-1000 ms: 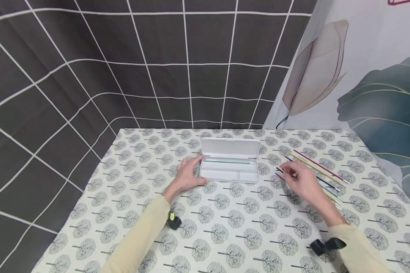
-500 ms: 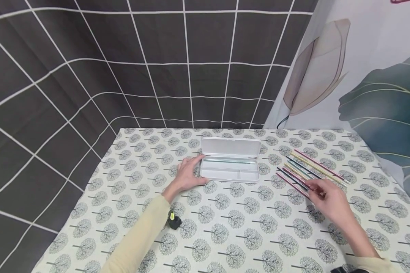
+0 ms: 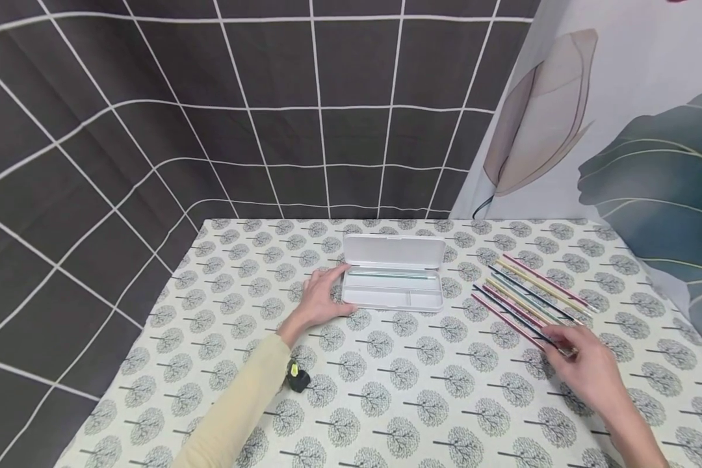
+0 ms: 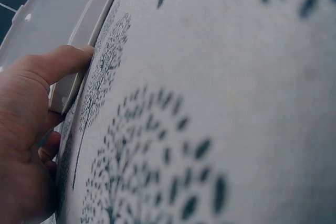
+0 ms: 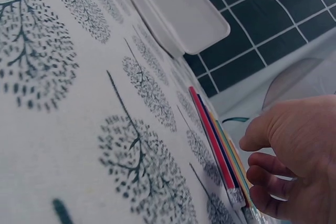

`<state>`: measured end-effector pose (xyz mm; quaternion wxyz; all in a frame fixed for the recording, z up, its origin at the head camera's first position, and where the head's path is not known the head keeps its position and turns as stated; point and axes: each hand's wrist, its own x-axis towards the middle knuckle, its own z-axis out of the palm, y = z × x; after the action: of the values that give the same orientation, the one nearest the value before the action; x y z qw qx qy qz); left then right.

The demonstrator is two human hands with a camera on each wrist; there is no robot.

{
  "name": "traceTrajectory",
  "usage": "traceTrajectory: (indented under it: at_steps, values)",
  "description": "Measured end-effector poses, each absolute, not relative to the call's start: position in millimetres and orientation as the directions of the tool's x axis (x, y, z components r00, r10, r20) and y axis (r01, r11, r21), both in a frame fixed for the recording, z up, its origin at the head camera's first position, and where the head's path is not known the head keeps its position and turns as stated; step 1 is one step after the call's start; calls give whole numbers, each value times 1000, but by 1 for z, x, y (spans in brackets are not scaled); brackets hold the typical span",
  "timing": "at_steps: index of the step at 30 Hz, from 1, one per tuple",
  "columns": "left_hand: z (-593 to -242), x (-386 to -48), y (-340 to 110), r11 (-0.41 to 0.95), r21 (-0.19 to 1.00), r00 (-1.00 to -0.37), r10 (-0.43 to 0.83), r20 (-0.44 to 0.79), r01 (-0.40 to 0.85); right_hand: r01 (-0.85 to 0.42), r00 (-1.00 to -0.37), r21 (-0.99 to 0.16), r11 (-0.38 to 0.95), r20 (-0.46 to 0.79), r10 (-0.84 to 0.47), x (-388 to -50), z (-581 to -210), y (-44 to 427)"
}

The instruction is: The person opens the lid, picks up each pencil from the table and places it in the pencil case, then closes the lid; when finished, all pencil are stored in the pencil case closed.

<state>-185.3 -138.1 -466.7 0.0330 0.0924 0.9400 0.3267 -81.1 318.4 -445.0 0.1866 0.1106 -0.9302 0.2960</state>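
White case [image 3: 377, 298] gripped at one end between left hand [image 3: 318, 300] thumb and fingers, presumably for steadiness; right hand [image 3: 585, 364] (fingers loosely bent, no grip visible) sits at pencils' [image 3: 523, 302] near ends.

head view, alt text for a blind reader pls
A left hand holds the left end of an open white case on a tree-print cloth. To the right, the right hand is at the near ends of thin coloured sticks lying roughly side by side. A dark grid backdrop hangs behind.
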Motion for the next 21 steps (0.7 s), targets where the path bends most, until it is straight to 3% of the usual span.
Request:
traceTrajectory:
  at_steps: [21]
  values:
    - [-463,-183,-138,750,645,-981,192,-2,146,-225,-935,-500,836,352,-41,-67,-458,323]
